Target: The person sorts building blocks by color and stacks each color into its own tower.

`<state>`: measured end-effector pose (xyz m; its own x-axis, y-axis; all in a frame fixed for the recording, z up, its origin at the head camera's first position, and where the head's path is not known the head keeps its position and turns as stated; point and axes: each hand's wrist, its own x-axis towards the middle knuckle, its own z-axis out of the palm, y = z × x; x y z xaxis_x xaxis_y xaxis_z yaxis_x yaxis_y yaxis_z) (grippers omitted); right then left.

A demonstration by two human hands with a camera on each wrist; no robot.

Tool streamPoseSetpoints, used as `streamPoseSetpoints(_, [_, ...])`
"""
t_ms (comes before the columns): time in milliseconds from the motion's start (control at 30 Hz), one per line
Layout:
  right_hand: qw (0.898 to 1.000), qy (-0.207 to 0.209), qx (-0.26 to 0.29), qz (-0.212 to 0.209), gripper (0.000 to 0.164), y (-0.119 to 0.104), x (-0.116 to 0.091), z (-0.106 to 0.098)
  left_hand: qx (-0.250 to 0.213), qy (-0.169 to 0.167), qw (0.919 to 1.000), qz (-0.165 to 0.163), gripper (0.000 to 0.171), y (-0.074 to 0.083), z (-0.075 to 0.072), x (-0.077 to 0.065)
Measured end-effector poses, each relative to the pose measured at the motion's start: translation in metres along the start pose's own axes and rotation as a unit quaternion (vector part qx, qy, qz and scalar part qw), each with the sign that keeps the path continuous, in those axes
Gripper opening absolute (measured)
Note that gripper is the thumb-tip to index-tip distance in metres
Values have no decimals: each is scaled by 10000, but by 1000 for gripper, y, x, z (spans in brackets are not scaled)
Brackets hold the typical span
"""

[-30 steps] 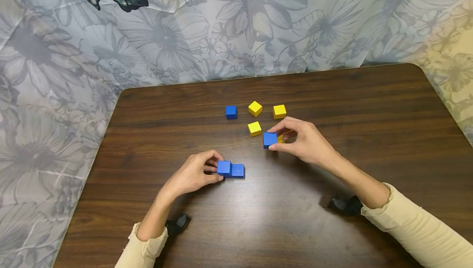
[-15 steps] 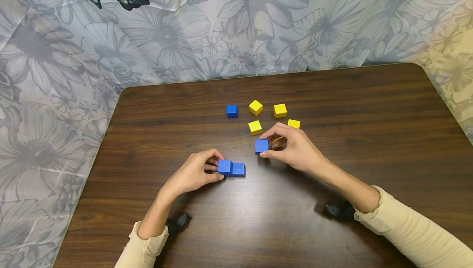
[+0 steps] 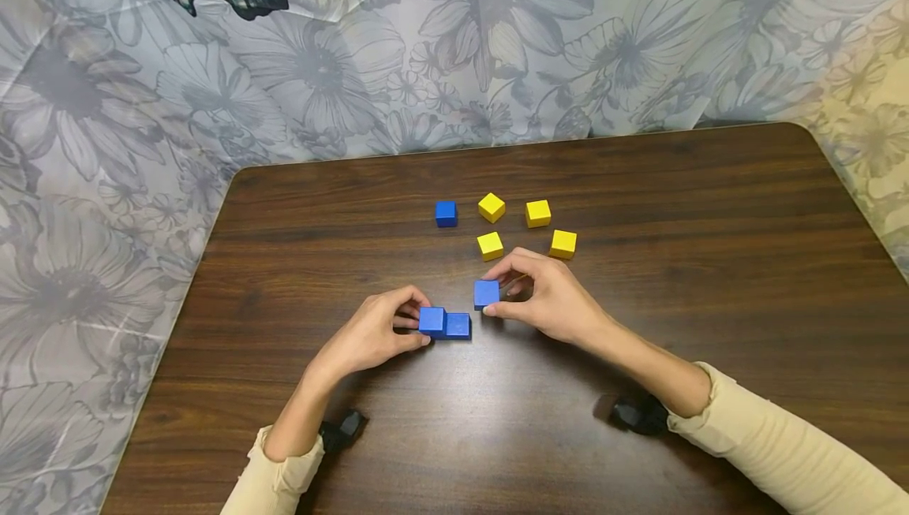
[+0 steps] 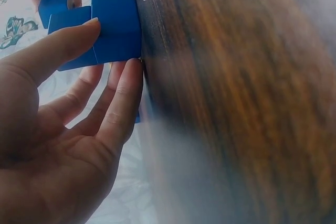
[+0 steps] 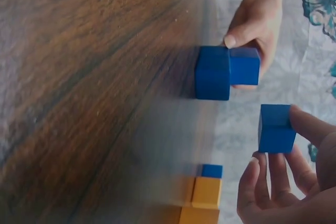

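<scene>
My left hand (image 3: 372, 331) holds a small group of blue cubes on the table from its left side. One raised blue cube (image 3: 432, 320) sits on the lower layer, with a lower blue cube (image 3: 458, 326) showing to its right. In the left wrist view, my thumb lies across the seam between the raised cube (image 4: 71, 38) and the layer beneath. My right hand (image 3: 550, 298) pinches another blue cube (image 5: 276, 128) between thumb and fingers, above the table. That cube is just up and right of the group, apart from it.
Behind the hands lie several yellow cubes, among them a near one (image 3: 490, 246) and one by the right hand (image 3: 563, 244). A single blue cube (image 3: 446, 214) lies left of them. The brown table (image 3: 319, 215) meets a floral cloth (image 3: 490, 42) at its far edge.
My right hand has carried its blue cube left and toward me, nearer the group, uncovering the right-hand yellow cube. My left hand has stayed in place.
</scene>
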<state>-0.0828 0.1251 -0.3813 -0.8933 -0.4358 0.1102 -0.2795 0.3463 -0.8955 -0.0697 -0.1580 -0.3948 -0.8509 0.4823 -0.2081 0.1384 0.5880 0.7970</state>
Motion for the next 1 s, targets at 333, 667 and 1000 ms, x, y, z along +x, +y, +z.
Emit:
streamPoseSetpoints(333, [9999, -141, 69, 62, 33, -2, 1, 12, -62, 29, 10000, 30, 34, -1, 0, 0])
streamPoseSetpoints(667, [9995, -212, -49, 221, 32, -3, 3, 20, -16, -7, 10000, 10, 34, 0, 0, 0])
streamPoseSetpoints(1000, [9989, -346, -205, 259, 33, -7, 5, 29, -8, -10, 10000, 31, 34, -1, 0, 0])
